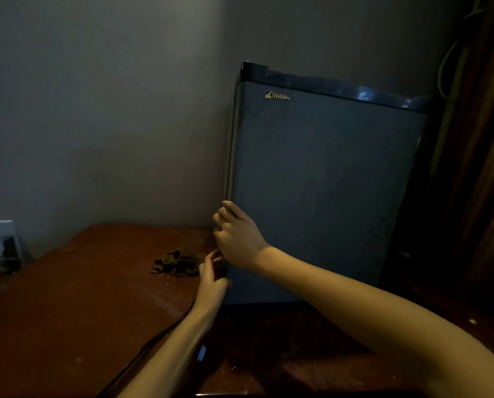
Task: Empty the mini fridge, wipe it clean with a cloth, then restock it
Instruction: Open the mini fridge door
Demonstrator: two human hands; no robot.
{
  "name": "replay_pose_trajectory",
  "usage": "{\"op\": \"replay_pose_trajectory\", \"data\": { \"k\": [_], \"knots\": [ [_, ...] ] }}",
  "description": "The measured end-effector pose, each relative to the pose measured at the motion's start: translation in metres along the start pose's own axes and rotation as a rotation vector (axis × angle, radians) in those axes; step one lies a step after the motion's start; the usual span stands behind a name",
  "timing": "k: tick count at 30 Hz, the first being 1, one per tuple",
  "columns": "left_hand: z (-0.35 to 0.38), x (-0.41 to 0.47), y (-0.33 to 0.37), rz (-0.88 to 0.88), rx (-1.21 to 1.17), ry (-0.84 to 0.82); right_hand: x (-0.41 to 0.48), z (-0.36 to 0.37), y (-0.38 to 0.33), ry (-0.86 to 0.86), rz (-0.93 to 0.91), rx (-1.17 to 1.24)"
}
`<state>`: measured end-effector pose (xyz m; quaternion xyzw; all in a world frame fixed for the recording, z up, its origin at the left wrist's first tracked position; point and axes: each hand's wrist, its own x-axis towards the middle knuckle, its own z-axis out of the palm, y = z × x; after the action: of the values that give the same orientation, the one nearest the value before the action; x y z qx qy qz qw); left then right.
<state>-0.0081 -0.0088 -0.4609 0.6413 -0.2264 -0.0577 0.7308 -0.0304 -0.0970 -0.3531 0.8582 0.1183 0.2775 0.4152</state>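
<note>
A grey mini fridge (323,179) with a dark top stands on the reddish-brown surface (76,305), and its door looks closed. My right hand (235,235) grips the door's left edge about halfway down, fingers curled round it. Lower on the same edge, my left hand (212,278) has its fingers hooked on the door. A crumpled dark cloth (175,262) lies on the surface just left of the fridge, close to my left hand. The inside of the fridge is hidden.
A plain wall runs behind and to the left. A pale box-like object (0,247) sits at the far left edge. A dark cable (151,340) crosses the surface under my left forearm. A brown curtain (481,168) hangs at the right of the fridge.
</note>
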Motion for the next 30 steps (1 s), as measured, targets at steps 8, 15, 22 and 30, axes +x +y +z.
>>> {"op": "replay_pose_trajectory", "data": {
  "k": [8, 15, 22, 30],
  "knots": [
    [-0.004, -0.032, 0.001, -0.17, -0.198, -0.014, -0.005, -0.039, -0.02, -0.089, 0.003, -0.113],
    [-0.021, -0.069, 0.007, -0.146, -0.132, -0.124, -0.01, -0.052, -0.048, -0.396, -0.02, -0.229],
    [-0.036, -0.093, 0.01, -0.154, 0.151, -0.252, -0.026, -0.065, -0.074, -0.661, 0.016, -0.182],
    [-0.035, -0.101, -0.016, 0.0, 0.373, -0.393, -0.052, -0.081, -0.079, -0.752, 0.046, -0.211]
  ]
}}
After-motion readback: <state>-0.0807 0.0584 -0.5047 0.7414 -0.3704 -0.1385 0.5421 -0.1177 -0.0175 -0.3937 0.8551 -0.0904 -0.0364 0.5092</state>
